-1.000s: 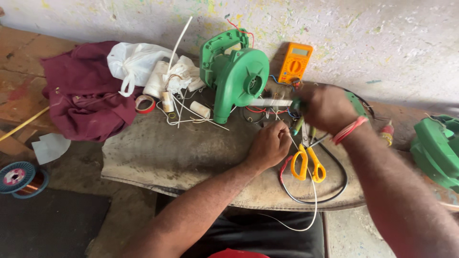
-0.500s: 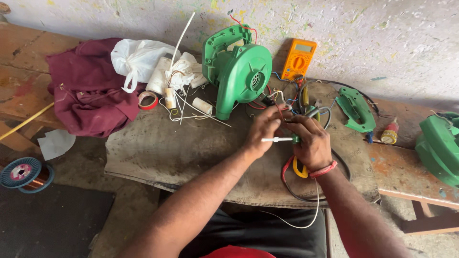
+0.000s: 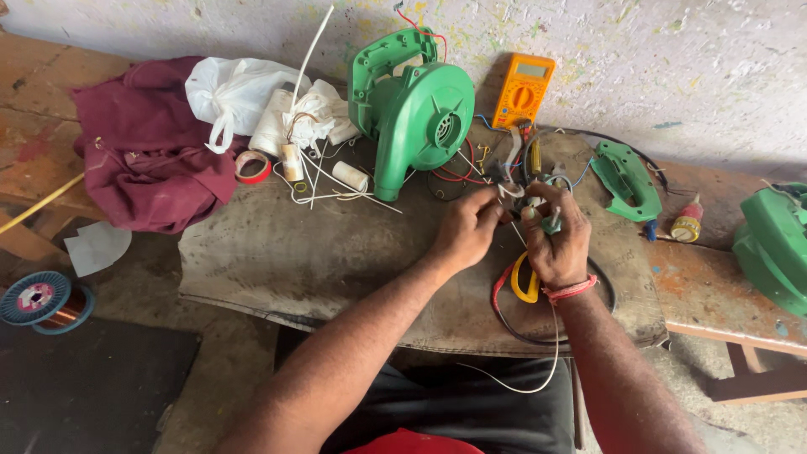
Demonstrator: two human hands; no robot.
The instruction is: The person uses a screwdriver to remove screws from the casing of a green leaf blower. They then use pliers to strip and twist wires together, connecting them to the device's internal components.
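Small part pinched between left hand (image 3: 464,231) and right hand (image 3: 559,244): mostly covered by fingers, kind unclear. Yellow-handled scissors (image 3: 526,282) half hidden under right wrist. Green casing (image 3: 773,244) at far right cut by frame edge. Wire tangle (image 3: 471,168) behind hands too fine to trace. Copper wire spool (image 3: 38,301) at left edge partly cropped.

Both hands (image 3: 513,231) on small wired part (image 3: 542,220)

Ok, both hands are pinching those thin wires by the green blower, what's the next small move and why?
Probably keep the left hand pinching the thin white wire ends while the right hand steadies the small part, since both hands meet there in front of the green plastic blower.
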